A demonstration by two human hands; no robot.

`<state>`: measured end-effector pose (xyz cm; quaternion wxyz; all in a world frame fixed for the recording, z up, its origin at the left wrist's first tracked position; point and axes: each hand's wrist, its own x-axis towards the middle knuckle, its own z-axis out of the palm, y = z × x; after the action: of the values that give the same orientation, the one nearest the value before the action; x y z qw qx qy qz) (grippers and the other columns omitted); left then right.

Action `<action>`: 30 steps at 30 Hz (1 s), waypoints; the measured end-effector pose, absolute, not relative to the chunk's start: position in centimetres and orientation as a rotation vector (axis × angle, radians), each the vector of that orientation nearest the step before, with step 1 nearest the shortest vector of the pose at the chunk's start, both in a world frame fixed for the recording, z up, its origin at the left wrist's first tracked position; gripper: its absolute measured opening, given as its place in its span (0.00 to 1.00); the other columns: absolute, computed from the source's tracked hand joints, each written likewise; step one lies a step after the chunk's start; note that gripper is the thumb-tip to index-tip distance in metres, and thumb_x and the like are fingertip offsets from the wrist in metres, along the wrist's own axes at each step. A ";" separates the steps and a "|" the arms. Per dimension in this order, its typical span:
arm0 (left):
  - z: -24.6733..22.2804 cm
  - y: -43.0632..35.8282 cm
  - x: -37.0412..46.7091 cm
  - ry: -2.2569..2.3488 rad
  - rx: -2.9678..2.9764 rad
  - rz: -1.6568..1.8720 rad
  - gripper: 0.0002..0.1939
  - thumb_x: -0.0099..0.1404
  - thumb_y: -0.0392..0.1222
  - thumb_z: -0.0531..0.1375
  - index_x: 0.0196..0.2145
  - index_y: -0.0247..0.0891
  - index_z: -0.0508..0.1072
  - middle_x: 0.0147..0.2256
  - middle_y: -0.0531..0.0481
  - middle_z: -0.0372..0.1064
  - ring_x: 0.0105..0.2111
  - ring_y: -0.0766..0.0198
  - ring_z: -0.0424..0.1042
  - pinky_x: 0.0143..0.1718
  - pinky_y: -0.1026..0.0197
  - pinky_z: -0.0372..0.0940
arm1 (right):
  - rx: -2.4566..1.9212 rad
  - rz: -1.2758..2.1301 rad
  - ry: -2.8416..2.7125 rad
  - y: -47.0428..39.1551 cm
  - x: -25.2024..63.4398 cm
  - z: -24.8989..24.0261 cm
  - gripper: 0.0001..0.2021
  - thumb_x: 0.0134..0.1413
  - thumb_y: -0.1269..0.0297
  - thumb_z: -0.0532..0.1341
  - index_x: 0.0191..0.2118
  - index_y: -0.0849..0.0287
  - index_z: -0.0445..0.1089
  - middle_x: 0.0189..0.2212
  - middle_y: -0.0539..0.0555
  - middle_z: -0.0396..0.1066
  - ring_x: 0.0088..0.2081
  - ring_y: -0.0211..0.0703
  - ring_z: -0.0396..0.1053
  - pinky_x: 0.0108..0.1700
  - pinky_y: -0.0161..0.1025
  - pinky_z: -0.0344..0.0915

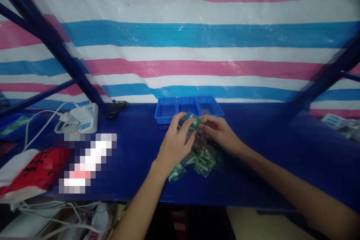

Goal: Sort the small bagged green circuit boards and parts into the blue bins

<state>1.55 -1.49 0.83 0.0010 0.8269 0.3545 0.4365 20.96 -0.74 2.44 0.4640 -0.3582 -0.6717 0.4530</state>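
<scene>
Between my two hands is a small clear plastic packet [192, 123] with something green inside. My left hand [177, 138] pinches its left side with bent fingers. From the right, my right hand [218, 129] grips the packet's edge between thumb and fingers. Below them a heap of similar clear packets [204, 159] with green, board-like contents lies on the blue table; my left hand hides part of it. Just behind my hands stands a blue tray [166, 120] with three compartments, its front partly covered by my fingers.
At the left are a white power strip [91, 118] with plugs and cables, a black cable [119, 104], and a red and white bag [36, 172]. A blue bin [17, 122] sits at far left. Blue frame bars [56, 52] and a striped sheet [197, 33] stand behind the table [267, 150].
</scene>
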 end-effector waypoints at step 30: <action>2.9 8.8 -2.9 2.160 2.327 0.626 0.14 0.66 0.42 0.62 0.49 0.44 0.77 0.48 0.41 0.74 0.52 0.41 0.68 0.51 0.41 0.61 | -1.078 0.488 -1.815 0.5 22.4 1.4 0.15 0.63 0.63 0.58 0.55 0.56 0.66 0.41 0.56 0.73 0.39 0.44 0.72 0.34 0.39 0.70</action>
<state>-2.89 8.79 2.89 -0.0471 0.7183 0.6667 0.1931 22.39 0.54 1.39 0.4683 -0.4397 -0.7401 0.1991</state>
